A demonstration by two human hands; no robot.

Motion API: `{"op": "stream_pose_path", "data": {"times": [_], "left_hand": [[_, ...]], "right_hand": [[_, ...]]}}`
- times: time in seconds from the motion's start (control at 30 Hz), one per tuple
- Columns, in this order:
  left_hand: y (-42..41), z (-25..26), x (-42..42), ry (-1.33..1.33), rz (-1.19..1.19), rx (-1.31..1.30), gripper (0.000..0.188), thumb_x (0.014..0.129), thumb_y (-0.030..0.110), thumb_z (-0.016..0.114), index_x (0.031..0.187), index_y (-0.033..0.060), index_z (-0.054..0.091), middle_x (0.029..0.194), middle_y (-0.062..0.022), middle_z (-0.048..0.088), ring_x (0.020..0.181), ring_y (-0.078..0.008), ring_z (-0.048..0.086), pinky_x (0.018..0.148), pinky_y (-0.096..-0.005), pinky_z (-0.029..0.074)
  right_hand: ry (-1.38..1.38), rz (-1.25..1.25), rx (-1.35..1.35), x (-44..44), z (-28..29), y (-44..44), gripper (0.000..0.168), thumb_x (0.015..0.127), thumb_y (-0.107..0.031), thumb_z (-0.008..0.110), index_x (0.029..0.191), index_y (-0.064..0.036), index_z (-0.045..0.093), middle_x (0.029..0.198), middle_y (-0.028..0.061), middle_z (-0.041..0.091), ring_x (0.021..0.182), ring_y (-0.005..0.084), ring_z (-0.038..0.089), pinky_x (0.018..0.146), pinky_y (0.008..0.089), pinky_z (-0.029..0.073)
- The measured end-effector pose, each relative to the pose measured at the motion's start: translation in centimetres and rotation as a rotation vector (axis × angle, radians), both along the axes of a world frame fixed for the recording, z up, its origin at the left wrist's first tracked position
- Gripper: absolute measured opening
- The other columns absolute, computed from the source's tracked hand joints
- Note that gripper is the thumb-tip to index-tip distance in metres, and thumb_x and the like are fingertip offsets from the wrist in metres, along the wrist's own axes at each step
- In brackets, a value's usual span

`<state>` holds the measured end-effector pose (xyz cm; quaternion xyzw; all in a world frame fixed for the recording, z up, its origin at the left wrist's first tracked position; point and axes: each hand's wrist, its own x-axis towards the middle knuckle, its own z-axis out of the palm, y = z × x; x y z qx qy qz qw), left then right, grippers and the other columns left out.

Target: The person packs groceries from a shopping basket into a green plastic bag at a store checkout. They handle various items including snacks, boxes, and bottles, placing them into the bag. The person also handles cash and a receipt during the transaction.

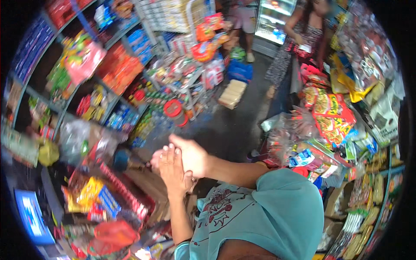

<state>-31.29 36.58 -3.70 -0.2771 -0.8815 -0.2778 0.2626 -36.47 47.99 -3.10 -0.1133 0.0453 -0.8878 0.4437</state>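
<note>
My left hand (172,169) lies with its fingers extended across the palm of my right hand (195,159), and the two touch. The right thumb points up and away, and its other fingers are mostly hidden under the left hand. I see no object in either hand, though the space between the palms is hidden. Both arms come out of a teal printed shirt (276,214). Beyond the hands, a clear jar with a red lid (173,109) stands on the dark floor. Below and left of them are cardboard (139,182) and a shiny red strip of packets (120,188).
Shelves with packets (120,65) line the left. A lit drinks fridge (273,22) stands at the back. One person (307,35) stands near it, another person's legs (243,26) beside it. Bagged goods (333,117) are piled at right. A lit screen (34,216) is lower left.
</note>
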Motion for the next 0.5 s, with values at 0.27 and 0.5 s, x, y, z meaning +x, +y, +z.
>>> {"op": "stream_pose_path", "data": {"times": [0.27, 0.5], "left_hand": [[9.9, -18.0, -7.4, -0.91, -0.181, -0.332, 0.055, 0.098, 0.044, 0.043, 0.132, 0.0021, 0.053, 0.124, -0.0268, 0.059, 0.114, -0.0439, 0.057, 0.098, -0.0468, 0.045], [16.6, -17.6, -12.2, -1.033, -0.367, -0.213, 0.055, 0.097, 0.045, 0.05, 0.128, -0.001, 0.055, 0.126, -0.0273, 0.058, 0.118, -0.0429, 0.055, 0.098, -0.0428, 0.045]], "right_hand": [[0.112, -1.304, 0.332, -10.4, -3.1, 27.9, 0.072, 0.1, -0.055, 0.034, 0.137, 0.007, 0.042, 0.139, 0.0211, 0.049, 0.131, 0.0304, 0.044, 0.11, 0.0441, 0.033], [-0.427, -1.951, 0.345, -20.3, -6.7, 53.0, 0.058, 0.097, -0.052, 0.046, 0.124, -0.001, 0.054, 0.124, 0.013, 0.058, 0.117, 0.0253, 0.053, 0.098, 0.0356, 0.041]]}}
